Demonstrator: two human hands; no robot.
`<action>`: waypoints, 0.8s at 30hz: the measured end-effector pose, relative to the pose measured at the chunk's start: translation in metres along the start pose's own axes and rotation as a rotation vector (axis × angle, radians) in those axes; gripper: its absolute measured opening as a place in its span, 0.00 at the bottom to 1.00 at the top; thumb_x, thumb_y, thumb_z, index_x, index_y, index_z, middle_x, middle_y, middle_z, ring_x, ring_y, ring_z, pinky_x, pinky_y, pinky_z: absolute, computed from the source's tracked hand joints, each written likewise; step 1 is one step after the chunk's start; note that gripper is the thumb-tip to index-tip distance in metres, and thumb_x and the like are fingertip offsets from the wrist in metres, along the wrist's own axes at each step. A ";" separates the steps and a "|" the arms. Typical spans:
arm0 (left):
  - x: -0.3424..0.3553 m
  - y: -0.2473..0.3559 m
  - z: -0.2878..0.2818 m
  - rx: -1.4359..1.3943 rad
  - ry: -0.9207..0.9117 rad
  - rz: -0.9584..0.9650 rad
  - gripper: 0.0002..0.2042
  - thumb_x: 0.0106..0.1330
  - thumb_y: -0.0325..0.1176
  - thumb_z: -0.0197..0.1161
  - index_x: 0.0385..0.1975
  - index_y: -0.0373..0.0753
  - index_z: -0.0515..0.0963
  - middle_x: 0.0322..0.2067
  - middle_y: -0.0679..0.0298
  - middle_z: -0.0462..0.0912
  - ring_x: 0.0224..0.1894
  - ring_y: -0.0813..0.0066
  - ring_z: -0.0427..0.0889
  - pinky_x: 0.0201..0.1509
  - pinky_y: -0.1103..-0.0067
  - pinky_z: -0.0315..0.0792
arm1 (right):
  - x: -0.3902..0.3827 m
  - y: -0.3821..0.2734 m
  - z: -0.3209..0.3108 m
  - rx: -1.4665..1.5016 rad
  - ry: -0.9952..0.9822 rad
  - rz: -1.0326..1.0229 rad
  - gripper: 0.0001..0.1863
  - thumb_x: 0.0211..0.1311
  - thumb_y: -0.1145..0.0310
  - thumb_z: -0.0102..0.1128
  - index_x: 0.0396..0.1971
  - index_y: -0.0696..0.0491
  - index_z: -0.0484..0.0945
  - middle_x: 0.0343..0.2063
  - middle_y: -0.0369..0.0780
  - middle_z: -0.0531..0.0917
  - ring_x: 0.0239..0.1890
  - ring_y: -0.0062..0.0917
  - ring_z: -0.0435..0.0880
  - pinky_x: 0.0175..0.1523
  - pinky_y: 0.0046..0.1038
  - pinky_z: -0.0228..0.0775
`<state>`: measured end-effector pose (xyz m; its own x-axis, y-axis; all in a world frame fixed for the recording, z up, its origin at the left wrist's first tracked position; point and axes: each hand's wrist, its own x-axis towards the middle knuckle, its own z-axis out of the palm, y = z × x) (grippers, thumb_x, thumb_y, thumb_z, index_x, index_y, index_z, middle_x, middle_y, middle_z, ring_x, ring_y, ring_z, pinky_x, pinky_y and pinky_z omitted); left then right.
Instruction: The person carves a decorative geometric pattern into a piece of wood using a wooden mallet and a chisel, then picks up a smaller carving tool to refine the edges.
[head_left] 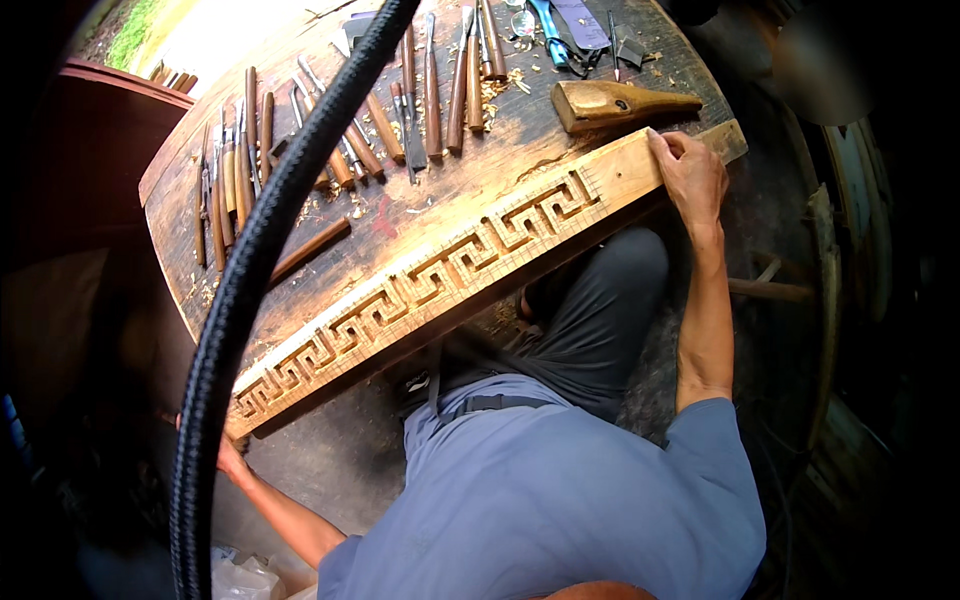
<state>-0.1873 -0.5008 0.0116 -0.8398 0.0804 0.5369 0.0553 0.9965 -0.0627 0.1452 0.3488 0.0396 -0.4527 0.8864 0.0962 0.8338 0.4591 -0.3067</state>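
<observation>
A long pale wooden board (440,287), carved with a repeating angular key pattern over a pencil grid, lies diagonally along the workbench's near edge. My right hand (690,175) grips its upper-right end, fingers curled over the top edge. At the lower-left end, my left hand (228,452) is beside or on the board; its fingers are mostly hidden behind a black braided cable (245,310). A wooden mallet (600,104) lies just above the board's right part. Many wood-handled chisels (432,100) rest beyond the board, with a loose round handle (310,250) nearer the board.
The worn workbench (170,230) has wood shavings, blue tools (555,40) and a purple flat item (580,22) at the back. My knee in dark trousers (610,300) is below the board. A wooden bar (765,290) and planks (830,300) stand at right, plastic bags (250,578) lower left.
</observation>
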 end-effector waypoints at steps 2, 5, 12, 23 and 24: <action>-0.010 -0.004 0.008 -0.141 -0.157 -0.241 0.27 0.79 0.59 0.64 0.57 0.40 0.90 0.50 0.57 0.95 0.51 0.54 0.92 0.56 0.62 0.81 | -0.008 -0.005 0.001 -0.023 -0.015 0.012 0.28 0.73 0.37 0.66 0.39 0.48 0.95 0.34 0.49 0.93 0.41 0.53 0.92 0.48 0.49 0.81; -0.019 0.004 0.018 -0.671 -0.429 -0.585 0.33 0.82 0.62 0.59 0.53 0.31 0.90 0.44 0.57 0.94 0.48 0.62 0.91 0.56 0.65 0.81 | -0.006 -0.009 -0.003 -0.098 -0.008 0.032 0.31 0.72 0.33 0.65 0.35 0.50 0.94 0.34 0.51 0.92 0.41 0.55 0.91 0.48 0.50 0.81; -0.005 -0.003 0.019 -0.528 -0.417 -0.659 0.36 0.85 0.62 0.54 0.51 0.25 0.89 0.43 0.56 0.92 0.43 0.69 0.86 0.54 0.69 0.80 | 0.004 -0.004 0.008 -0.121 -0.004 0.031 0.32 0.69 0.32 0.67 0.32 0.50 0.94 0.32 0.53 0.91 0.40 0.56 0.91 0.47 0.51 0.81; -0.028 0.152 -0.048 -1.063 -0.119 -0.466 0.31 0.89 0.56 0.51 0.64 0.28 0.81 0.59 0.52 0.86 0.59 0.61 0.85 0.68 0.66 0.77 | 0.075 0.133 -0.003 0.642 0.238 0.366 0.29 0.66 0.45 0.79 0.47 0.61 0.93 0.41 0.42 0.95 0.43 0.27 0.92 0.50 0.31 0.81; -0.028 0.172 -0.063 -1.089 -0.108 -0.428 0.31 0.89 0.56 0.51 0.66 0.29 0.81 0.62 0.52 0.86 0.62 0.61 0.84 0.73 0.66 0.75 | 0.083 0.141 0.003 0.878 0.250 0.355 0.28 0.65 0.49 0.82 0.46 0.63 0.92 0.42 0.40 0.95 0.43 0.26 0.91 0.50 0.29 0.81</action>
<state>-0.1205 -0.3302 0.0386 -0.9406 -0.2157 0.2624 0.1465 0.4394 0.8863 0.2242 0.4872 0.0018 -0.0570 0.9979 0.0291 0.3307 0.0464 -0.9426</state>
